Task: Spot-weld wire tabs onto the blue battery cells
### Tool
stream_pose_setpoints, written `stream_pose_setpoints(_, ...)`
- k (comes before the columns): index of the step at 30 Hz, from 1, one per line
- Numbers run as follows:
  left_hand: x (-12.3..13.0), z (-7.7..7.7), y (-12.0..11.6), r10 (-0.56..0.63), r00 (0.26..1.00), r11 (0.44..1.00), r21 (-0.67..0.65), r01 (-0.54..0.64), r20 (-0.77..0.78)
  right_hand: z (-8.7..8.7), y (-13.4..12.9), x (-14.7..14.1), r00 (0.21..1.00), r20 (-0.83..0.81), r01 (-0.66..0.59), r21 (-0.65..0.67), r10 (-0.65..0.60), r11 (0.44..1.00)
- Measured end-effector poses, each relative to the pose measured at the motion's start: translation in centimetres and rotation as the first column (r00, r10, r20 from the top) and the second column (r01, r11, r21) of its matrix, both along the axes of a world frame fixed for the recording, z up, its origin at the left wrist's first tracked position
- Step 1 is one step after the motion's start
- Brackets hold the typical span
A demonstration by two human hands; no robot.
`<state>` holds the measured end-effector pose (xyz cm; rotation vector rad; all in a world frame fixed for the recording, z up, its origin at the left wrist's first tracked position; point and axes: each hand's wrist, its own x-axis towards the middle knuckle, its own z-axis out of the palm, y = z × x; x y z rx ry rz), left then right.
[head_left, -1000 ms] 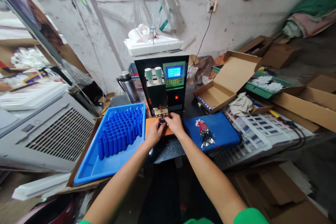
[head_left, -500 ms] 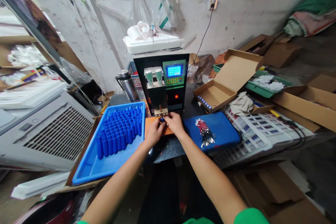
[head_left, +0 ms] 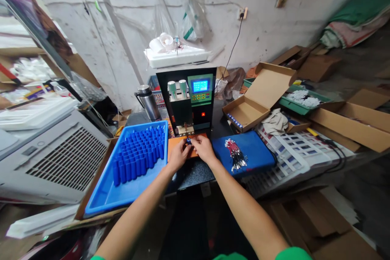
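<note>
My left hand [head_left: 178,155] is closed around a blue cylindrical battery cell [head_left: 189,141], of which only a small part shows between the fingers. From the other side, my right hand [head_left: 203,148] pinches at the same cell; whether a small lead is also between its fingers is hidden. Both hands rest over an orange plate [head_left: 174,143], just in front of the electrodes of a black spot welder [head_left: 202,127] with a lit blue display. Left of them, a blue tray [head_left: 103,195] holds rows of upright blue cells [head_left: 137,152].
Red and black wire leads [head_left: 236,154] lie bunched on a blue pad [head_left: 258,150] at right. Behind it stands an open cardboard box [head_left: 252,109] with several cells. A steel flask [head_left: 148,103] is left of the welder, and white plastic crates [head_left: 286,152] lie far right.
Both hands have drawn the cell slightly toward me, away from the electrodes, and more of it shows between the fingers. The camera view has shifted a little.
</note>
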<state>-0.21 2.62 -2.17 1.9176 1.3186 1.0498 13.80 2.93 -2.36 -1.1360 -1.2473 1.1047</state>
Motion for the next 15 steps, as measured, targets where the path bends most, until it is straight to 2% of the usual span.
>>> stream_pose_setpoints(4,-0.2,0.1,-0.2,-0.005,0.998,1.0,0.017,0.006,-0.056,0.8,-1.7,0.3,0.996,0.051,0.066,0.049,-0.069,0.997)
stream_pose_setpoints(10,-0.5,0.0,-0.2,0.035,0.956,0.968,0.248,0.04,-0.29,1.7,-3.1,0.1,0.957,0.253,0.106,0.153,-0.142,0.983)
stream_pose_setpoints(13,-0.6,0.3,-0.2,0.018,0.941,0.948,0.305,0.091,-0.338,1.6,-2.3,1.0,0.963,0.208,0.134,0.169,-0.169,0.976)
stream_pose_setpoints(15,-0.8,0.4,-0.1,0.008,0.937,0.929,0.348,0.121,-0.348,1.4,-0.7,2.8,0.97,0.131,0.183,0.173,-0.206,0.968)
